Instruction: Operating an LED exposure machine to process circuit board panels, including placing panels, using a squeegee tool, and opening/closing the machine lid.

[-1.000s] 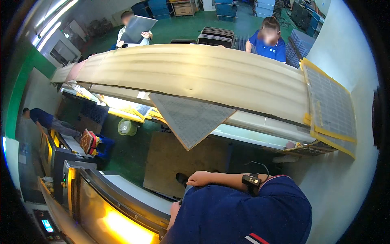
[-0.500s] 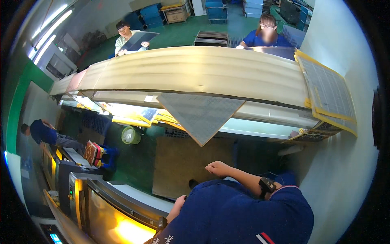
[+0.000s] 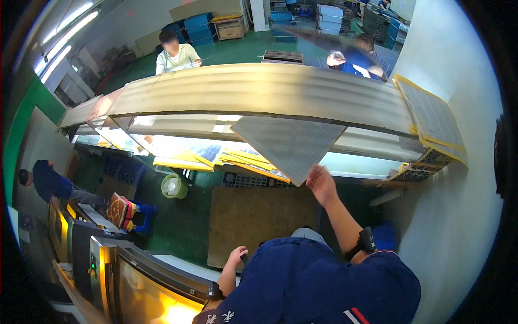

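My right hand point(image 3: 322, 186) is raised beside the lower corner of a grey flat sheet point(image 3: 294, 146) that hangs corner-down from the bench shelf. Its fingers look loosely bent and apart; I cannot tell whether they touch the sheet's edge. My left hand point(image 3: 236, 256) stays low by my side, near the machine with a glowing yellow window point(image 3: 156, 291). Its fingers are curled, and a small dark thing point(image 3: 244, 260) shows at them, too small to name. Dark bands sit on both wrists.
A long cream-coloured shelf point(image 3: 259, 89) spans the view, with yellow-edged sheets point(image 3: 199, 159) on the lit bench below. Yellow-framed panels point(image 3: 431, 110) lean at the right wall. A green bin point(image 3: 174, 186) and brown board point(image 3: 259, 221) are on the floor. Several people work around.
My right hand has risen from in front of my body to the sheet's lower corner. My left hand shows more fully. Across the shelf, the left co-worker's dark panel is no longer visible.
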### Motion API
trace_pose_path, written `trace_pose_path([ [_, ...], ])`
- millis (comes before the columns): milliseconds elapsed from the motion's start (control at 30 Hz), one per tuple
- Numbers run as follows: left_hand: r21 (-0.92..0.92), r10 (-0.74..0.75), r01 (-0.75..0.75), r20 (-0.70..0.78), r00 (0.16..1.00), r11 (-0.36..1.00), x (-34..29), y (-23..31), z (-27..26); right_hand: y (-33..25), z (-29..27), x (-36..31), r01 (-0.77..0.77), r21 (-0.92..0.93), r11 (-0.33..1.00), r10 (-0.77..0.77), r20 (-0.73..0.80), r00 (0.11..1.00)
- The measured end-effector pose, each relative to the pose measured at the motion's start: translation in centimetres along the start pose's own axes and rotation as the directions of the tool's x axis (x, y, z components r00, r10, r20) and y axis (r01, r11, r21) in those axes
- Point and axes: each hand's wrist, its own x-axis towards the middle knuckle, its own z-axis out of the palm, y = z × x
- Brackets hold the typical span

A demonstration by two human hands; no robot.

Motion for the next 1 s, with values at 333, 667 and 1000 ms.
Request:
trace_pose_path([
  [333, -0.260, -0.171, 0.147, -0.069, 0.983, 0.954, -1.8, -0.2, 0.1, -4.6, 10.7, 5.1, 0.246, -0.194, 0.950, -0.217, 0.161, 0.963],
  [667, -0.834, -0.008, -0.092, -0.115, 0.993, 0.544, -3.0, 24.8, -5.7, -4.1, 9.3, 3.0, -0.050, -0.390, 0.920, 0.166, 0.269, 0.949],
  [1000, -0.929, 0.233, -0.320, -0.275, 0.933, 0.185, -14.3, 32.8, -9.4, -10.4, 6.7, 5.5, -0.133, -0.845, 0.518, 0.670, 0.304, 0.677],
])
